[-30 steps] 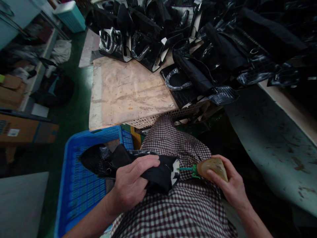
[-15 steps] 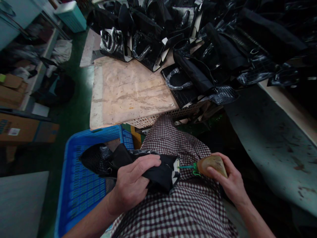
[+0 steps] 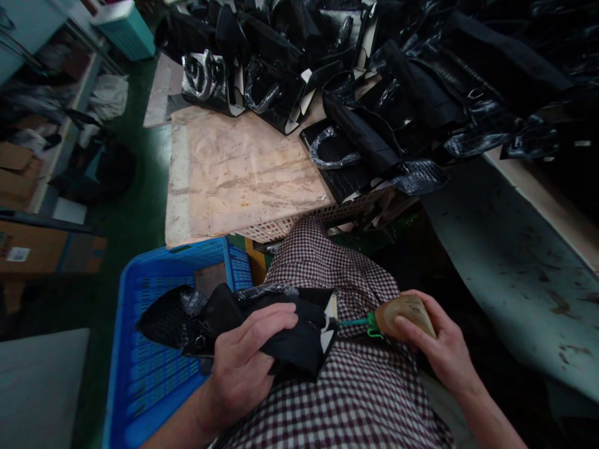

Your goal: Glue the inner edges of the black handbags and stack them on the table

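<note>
My left hand (image 3: 248, 362) is closed around a black handbag piece (image 3: 294, 349) lying across my lap, its white-lined open end facing right. A patterned flap of the bag, partly in clear plastic, hangs leftward over the blue basket (image 3: 140, 349). On the right, my right hand (image 3: 440, 337) grips a squeeze bottle (image 3: 405, 317) of yellowish-brown colour. Its thin green nozzle points left and its tip reaches the white-lined edge of the bag. Whether anything flows from the tip cannot be made out.
Ahead stands a worktable (image 3: 243, 168) with a stained board top. Several black handbags (image 3: 337, 153) with plastic-wrapped handles crowd its back and right side. A cardboard box (image 3: 51, 249) sits at left, a teal bin (image 3: 124, 28) farther back, and a pale sheet (image 3: 515, 262) hangs at right.
The bag and my left hand have shifted slightly left and down. The nozzle tip has moved lower along the bag's white-lined edge, with the bottle still in my right hand.
</note>
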A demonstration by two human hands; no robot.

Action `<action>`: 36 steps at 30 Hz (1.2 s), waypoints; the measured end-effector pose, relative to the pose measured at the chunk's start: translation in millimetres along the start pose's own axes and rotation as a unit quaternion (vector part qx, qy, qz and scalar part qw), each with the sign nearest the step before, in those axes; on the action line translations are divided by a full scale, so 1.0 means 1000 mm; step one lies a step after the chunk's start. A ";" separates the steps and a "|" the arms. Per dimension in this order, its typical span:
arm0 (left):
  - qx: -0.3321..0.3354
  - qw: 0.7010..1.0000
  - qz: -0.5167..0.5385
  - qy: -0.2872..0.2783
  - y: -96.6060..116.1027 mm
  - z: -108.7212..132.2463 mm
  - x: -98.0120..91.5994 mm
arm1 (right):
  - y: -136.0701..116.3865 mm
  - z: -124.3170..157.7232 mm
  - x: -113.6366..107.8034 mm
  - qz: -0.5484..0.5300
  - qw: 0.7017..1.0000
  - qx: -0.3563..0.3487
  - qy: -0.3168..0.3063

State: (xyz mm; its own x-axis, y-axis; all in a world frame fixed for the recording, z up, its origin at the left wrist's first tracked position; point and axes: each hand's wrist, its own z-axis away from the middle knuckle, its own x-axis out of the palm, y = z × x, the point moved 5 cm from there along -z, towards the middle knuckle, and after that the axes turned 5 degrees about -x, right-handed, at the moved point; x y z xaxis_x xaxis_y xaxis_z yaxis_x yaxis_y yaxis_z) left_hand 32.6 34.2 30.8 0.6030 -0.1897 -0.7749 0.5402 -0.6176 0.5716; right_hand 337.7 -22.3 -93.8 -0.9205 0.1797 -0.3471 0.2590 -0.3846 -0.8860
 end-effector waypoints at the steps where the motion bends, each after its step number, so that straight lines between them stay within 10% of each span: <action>1: -0.001 1.000 0.001 -0.002 0.000 0.000 0.000 | -0.002 0.000 0.000 0.002 1.000 0.001 0.003; 22: -0.010 1.000 0.017 -0.003 -0.002 -0.004 -0.001 | -0.016 0.025 0.021 -0.216 0.964 0.143 -0.062; 36: -0.001 1.000 0.020 0.000 -0.001 -0.005 0.000 | 0.007 0.006 0.004 -0.022 0.997 0.073 -0.005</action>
State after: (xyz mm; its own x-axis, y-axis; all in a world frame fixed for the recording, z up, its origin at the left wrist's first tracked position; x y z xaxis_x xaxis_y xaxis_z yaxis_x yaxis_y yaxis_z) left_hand 34.7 38.4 31.0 0.6233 -0.2147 -0.7519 0.5172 -0.6080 0.6024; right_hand 333.6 -29.9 -99.5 -0.9333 0.1909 -0.3042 0.1729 -0.5037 -0.8464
